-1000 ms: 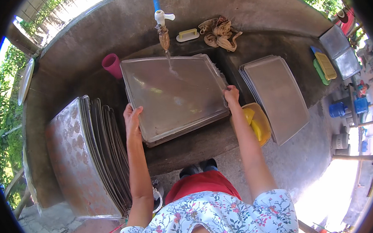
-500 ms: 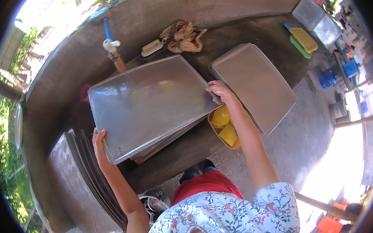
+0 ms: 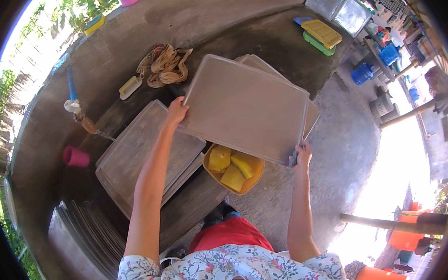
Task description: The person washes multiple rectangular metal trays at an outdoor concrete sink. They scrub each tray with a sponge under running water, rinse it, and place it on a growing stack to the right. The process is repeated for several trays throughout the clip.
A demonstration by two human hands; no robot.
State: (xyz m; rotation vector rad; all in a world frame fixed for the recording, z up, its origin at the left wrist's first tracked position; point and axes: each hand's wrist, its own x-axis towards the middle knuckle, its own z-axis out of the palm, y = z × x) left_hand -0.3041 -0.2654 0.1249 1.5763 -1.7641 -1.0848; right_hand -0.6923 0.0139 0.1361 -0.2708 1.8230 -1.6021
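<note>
1. Clearly, the left hand [image 3: 176, 111] is clamping the left short edge of the held tray [image 3: 248, 108], beyond and left of the yellow tub [image 3: 258, 176].
2. The right hand [image 3: 302, 155] is gripping that tray's near right corner, right of the tub, and is pinching a dark, rough pad [image 3: 293, 158] there too.
3. The held tray is hanging between both hands, just beyond the tub, its long axis running from left hand to right and slanting slightly toward the person at the right.
4. Another flat tray [image 3: 314, 117] is showing past its far and right edges, beyond and right of the tub; the right hand is lying nearer to that right-hand strip. Whether the two trays are touching, I cannot tell.
5. The held tray is looking like thin, dull grey metal, with rounded corners and a raised rim; the tub is holding soft-looking yellow pieces [image 3: 232, 178].
6. Left of the tub, a tray stack [image 3: 148, 141] is gleaming wetly, and a tap [image 3: 72, 106] is trickling onto it; a smooth pink cup [image 3: 75, 156] is lying farther left.
7. Beyond and left of the tub, a crumpled brown cloth [image 3: 164, 66] is lying beside a pale, oblong brush [image 3: 130, 88].
</note>
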